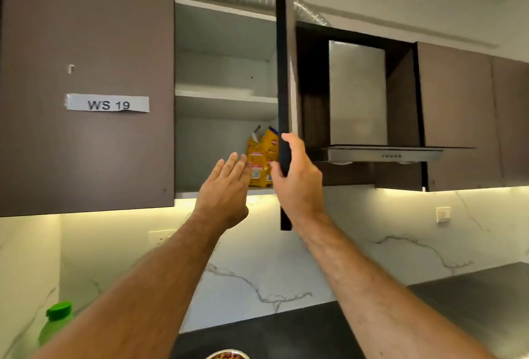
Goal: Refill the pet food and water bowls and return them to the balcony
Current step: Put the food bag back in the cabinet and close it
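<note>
A yellow pet food bag stands on the lower shelf of an open wall cabinet. My right hand grips the edge of the open cabinet door, fingers curled round it. My left hand is raised just left of the bag, fingers straight and together, holding nothing. At the bottom edge of the view, the rim of a metal bowl with brown kibble in it shows on the dark counter.
A closed cabinet door labelled WS 19 hangs to the left. A steel range hood sits to the right. A green-capped bottle stands at the lower left. The marble backsplash is lit from under the cabinets.
</note>
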